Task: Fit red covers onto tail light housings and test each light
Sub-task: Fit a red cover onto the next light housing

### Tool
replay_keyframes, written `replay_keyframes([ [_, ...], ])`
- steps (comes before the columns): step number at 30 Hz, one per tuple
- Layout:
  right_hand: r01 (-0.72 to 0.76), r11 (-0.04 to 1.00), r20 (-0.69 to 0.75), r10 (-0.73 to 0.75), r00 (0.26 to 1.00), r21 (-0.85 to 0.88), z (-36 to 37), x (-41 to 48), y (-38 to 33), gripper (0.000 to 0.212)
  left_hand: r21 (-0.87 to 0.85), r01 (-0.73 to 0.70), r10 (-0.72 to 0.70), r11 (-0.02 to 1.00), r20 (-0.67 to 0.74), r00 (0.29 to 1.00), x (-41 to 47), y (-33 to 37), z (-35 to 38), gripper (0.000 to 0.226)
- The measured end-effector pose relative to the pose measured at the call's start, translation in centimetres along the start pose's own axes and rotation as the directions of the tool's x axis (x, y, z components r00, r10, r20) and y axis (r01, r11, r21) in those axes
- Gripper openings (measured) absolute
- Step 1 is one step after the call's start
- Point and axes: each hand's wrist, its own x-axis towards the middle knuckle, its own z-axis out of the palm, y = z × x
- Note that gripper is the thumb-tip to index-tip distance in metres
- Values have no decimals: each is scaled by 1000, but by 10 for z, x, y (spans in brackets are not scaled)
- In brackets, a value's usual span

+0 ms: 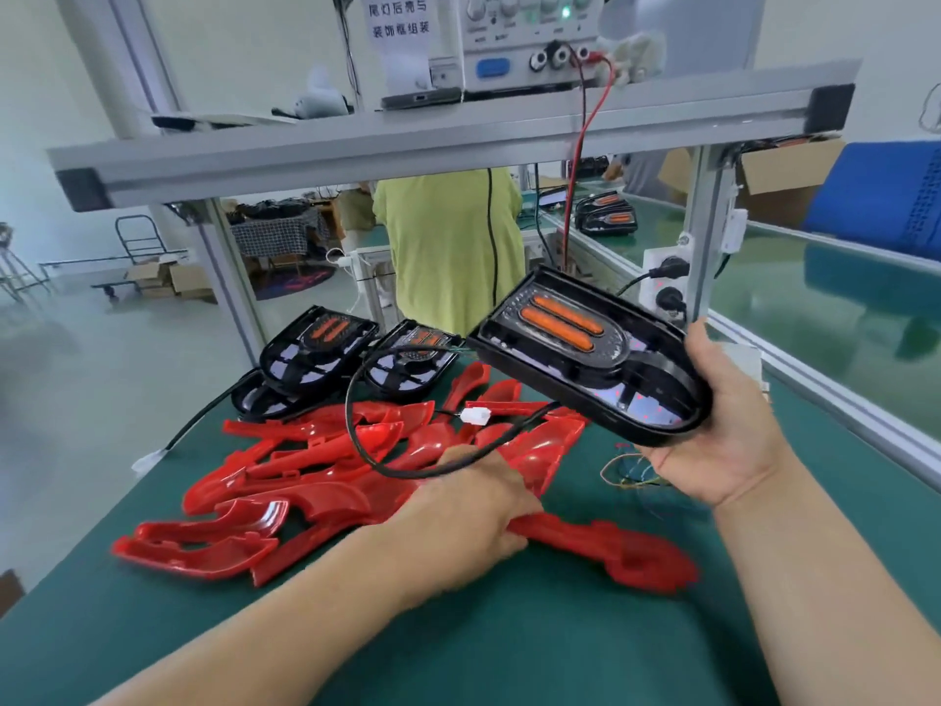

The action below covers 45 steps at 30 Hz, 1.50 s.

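The covers (pixel 305 471) at 9 o'clock are glossy red plastic. The housing (pixel 555 387) at 2 o'clock is smooth black plastic; mat (pixel 509 654) matt green, frame (pixel 407 140) at 12 dull metal.

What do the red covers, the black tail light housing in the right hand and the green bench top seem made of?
Red covers: likely moulded plastic, glossy; bright highlights on thin curved walls.
Tail light housing in the right hand: probably black plastic, duller sheen, moulded rim.
Bench top: green, matt, perhaps a rubber or vinyl mat; unsure.
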Motion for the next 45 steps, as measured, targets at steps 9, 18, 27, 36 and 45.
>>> replay_keyframes([
  [9,-67,992,-116,55,992,-102,-1,4,11,54,22,247,-246,969,-43,968,-39,-52,-1,35],
  [18,-174,981,-247,149,957,-83,-13,11,26,58,-678,319,-171,663,278,945,-38,-56,-32,7],
  [27,-240,966,-238,210,948,-101,-14,12,31,58,-506,365,-301,782,206,931,-34,-45,-15,11],
  [36,-223,964,-234,185,954,-148,-12,12,33,58,-456,123,-200,881,-123,972,-49,-37,-30,35],
  [45,-198,955,-138,170,976,-220,5,8,39,62,-983,-113,-767,148,-186,614,-17,-37,-36,11],
])
